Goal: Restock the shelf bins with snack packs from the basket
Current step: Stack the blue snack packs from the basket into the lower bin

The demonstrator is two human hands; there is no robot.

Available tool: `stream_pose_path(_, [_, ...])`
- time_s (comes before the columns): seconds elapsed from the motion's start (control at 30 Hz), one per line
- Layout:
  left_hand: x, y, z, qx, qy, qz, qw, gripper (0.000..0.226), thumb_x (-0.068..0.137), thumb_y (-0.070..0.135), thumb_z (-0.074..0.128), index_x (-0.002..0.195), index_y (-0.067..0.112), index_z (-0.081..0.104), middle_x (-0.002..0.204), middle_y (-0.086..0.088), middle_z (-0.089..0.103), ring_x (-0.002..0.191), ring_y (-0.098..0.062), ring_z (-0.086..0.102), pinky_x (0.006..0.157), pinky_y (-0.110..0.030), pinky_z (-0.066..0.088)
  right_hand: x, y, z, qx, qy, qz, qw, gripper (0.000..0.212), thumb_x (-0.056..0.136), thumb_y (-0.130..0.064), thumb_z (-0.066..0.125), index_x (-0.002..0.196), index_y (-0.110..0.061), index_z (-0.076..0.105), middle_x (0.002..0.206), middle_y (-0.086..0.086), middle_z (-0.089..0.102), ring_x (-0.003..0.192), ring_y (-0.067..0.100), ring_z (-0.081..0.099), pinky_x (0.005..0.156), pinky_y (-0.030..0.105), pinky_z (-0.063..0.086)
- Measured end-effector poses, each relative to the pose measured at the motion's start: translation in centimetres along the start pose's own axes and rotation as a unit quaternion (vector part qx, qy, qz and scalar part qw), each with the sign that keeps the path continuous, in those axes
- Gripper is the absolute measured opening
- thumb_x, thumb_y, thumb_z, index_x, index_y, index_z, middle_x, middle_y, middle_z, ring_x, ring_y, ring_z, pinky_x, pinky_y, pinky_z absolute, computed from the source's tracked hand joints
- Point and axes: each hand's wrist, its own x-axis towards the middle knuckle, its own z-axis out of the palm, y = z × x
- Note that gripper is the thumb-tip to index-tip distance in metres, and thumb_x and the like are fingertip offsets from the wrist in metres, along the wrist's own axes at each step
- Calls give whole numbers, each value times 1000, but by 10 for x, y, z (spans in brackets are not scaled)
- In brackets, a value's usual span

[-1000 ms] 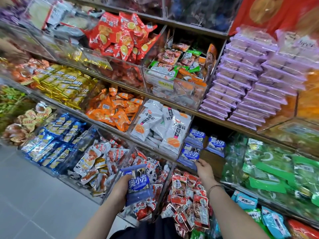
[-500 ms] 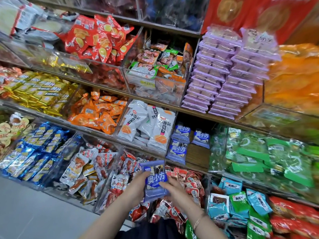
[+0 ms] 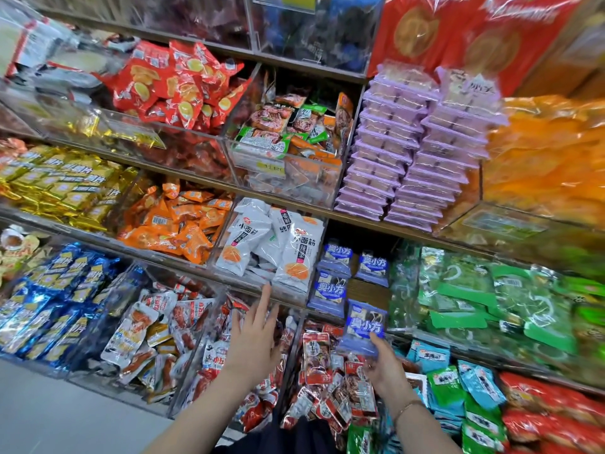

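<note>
My right hand (image 3: 385, 365) grips the bottom edge of a blue snack pack (image 3: 363, 326) with white lettering and holds it upright, just below the shelf spot where three matching blue packs (image 3: 331, 289) stand on the wooden shelf board (image 3: 365, 290). My left hand (image 3: 254, 339) is raised in front of the lower bins with fingers straight and spread, holding nothing. The basket is out of view.
White packs (image 3: 265, 244) fill the clear bin left of the blue ones. Green packs (image 3: 474, 290) lie to the right. Purple trays (image 3: 409, 152) are stacked above. Clear bins of red-and-white packs (image 3: 320, 381) stand under my hands.
The blue pack went from my left hand to my right hand, which carried it right toward the matching packs. My left hand let go and spread its fingers.
</note>
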Motion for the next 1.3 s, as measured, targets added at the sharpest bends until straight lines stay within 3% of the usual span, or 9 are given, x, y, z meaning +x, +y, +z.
stream_pose_path(0.13, [-2, -2, 1, -12, 3, -33, 999, 86, 91, 42, 51, 153, 16, -1, 160, -9, -6, 148, -28, 4, 117, -56, 5, 11, -14, 9, 65, 38, 19, 997, 23, 91, -16, 60, 113, -10, 60, 81, 5, 56, 65, 13, 51, 45, 19, 50])
stream_pose_path(0.23, [5, 1, -13, -21, 118, 9, 993, 83, 76, 30, 70, 147, 7, 33, 150, -17, 35, 138, -35, 35, 110, -60, 29, 14, -15, 14, 132, 32, 4, 991, 38, 90, -13, 61, 125, 1, 56, 102, 12, 64, 92, 16, 63, 71, 19, 58])
stream_pose_path(0.3, [11, 2, -21, -28, 125, 8, 992, 81, 79, 33, 67, 147, 7, 32, 153, -17, 30, 141, -35, 29, 111, -60, 24, 17, -12, 14, 107, 43, -10, 993, 38, 91, -10, 60, 126, 3, 53, 130, 22, 53, 114, 24, 58, 100, 30, 48])
stream_pose_path(0.4, [19, -2, -17, 4, 36, -22, 999, 88, 90, 43, 49, 152, 16, -8, 161, -6, -9, 148, -25, -8, 117, -56, 3, 15, -3, 15, -47, 101, -47, 993, 22, 92, -2, 54, 113, -1, 50, 129, 30, 52, 104, 33, 58, 106, 37, 40])
stream_pose_path(0.5, [20, -7, -14, 30, 14, -23, 999, 95, 89, 45, 50, 149, 19, -19, 160, -1, -17, 147, -22, -14, 118, -56, 2, 12, 5, 11, -357, 133, -204, 902, 31, 90, -7, 58, 120, 0, 53, 111, 19, 61, 87, 25, 57, 85, 36, 47])
stream_pose_path(0.63, [18, -8, -13, 44, 1, -20, 999, 105, 87, 50, 51, 139, 21, -35, 156, 0, -27, 145, -22, -21, 118, -55, 1, 14, -3, 19, -618, 74, -362, 694, 48, 89, -20, 60, 134, -14, 45, 135, 3, 42, 127, 19, 41, 110, 34, 35])
stream_pose_path(0.73, [16, -4, -13, 55, -12, -28, 998, 112, 85, 54, 53, 132, 20, -43, 150, -1, -37, 140, -23, -30, 118, -55, -1, 19, -15, 29, -701, 53, -335, 628, 62, 90, -30, 58, 143, -16, 30, 149, 2, 27, 138, 19, 27, 115, 33, 27])
stream_pose_path(1.07, [15, 4, -17, 56, -32, -32, 997, 122, 78, 61, 57, 137, 16, -40, 149, -5, -38, 137, -25, -33, 119, -48, 12, 25, -39, 28, -709, 6, -300, 638, 55, 89, -25, 60, 137, -14, 36, 142, 2, 33, 132, 20, 31, 106, 33, 38])
stream_pose_path(1.3, [-22, 8, 7, -196, 13, -61, 979, 73, 91, 29, 56, 151, 10, 19, 158, -6, 18, 145, -24, 18, 115, -37, 25, -23, -11, -5, -481, -25, -308, 820, 38, 92, -17, 57, 129, -14, 50, 121, 0, 53, 114, 18, 54, 91, 20, 42])
